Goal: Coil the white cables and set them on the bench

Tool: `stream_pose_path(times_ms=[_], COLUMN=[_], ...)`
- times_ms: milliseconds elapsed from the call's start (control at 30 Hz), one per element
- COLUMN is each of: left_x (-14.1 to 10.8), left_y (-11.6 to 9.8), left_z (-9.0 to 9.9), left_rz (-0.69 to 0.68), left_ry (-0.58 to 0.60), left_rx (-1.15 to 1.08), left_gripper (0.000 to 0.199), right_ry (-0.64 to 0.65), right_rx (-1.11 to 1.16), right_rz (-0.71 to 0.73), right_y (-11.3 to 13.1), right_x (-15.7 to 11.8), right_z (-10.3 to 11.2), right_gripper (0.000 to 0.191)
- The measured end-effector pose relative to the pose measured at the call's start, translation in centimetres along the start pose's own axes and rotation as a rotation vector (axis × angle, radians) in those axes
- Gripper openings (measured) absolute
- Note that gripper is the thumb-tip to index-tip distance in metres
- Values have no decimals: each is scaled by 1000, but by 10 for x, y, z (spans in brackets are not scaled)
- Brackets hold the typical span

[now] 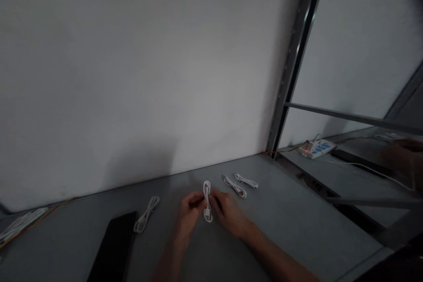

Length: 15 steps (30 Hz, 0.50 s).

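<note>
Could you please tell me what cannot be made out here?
In the head view:
Held white cable: any connector markings too small to read.
Black slab: near end cut off by bottom edge.
Cable pile: cut off by left edge.
Co-worker's hand: darkness and blur hide its fingers.

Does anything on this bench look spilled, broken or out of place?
Nothing stands out. The white cable between the left hand and right hand is neatly bundled, and the black slab lies flat. I see no spill or break, though the light is dim.
</note>
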<state>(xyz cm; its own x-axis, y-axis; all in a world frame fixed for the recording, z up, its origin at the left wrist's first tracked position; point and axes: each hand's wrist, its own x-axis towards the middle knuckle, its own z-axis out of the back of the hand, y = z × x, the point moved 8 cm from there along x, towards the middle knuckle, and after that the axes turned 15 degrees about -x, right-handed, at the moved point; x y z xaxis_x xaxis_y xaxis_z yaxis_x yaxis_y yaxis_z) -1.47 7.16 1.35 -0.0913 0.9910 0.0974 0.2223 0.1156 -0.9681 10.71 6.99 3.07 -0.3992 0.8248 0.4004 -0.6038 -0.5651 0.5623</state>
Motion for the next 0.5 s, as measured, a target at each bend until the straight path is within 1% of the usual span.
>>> stream_pose_path(times_ms=[67, 133, 200, 300, 400, 500], left_x=[-2, -5, -9, -14, -19, -22], left_y=[0, -5, -11, -16, -20, -18], left_z=[-5, -9, -12, -15, -20, -26], left_rz=[4, -45, -112, -177, -263, -319], left_ry=[24, 22, -1, -39, -40, -3], left_rx=[-15, 23, 102, 260, 394, 459], left_gripper=[21, 14, 9, 8, 8, 13], right_ry=[-28, -24, 44, 158, 156, 159], right_rx=[147, 347, 582, 897, 1045, 1089], right_rz=[-99, -201, -328, -492, -565, -631], right_y=[-9, -18, -26, -31, -35, -40], right_x=[1, 2, 1, -4, -9, -13], right_z=[-3, -9, -23, -43, -51, -55], right_gripper=[34, 38, 42, 41, 38, 35])
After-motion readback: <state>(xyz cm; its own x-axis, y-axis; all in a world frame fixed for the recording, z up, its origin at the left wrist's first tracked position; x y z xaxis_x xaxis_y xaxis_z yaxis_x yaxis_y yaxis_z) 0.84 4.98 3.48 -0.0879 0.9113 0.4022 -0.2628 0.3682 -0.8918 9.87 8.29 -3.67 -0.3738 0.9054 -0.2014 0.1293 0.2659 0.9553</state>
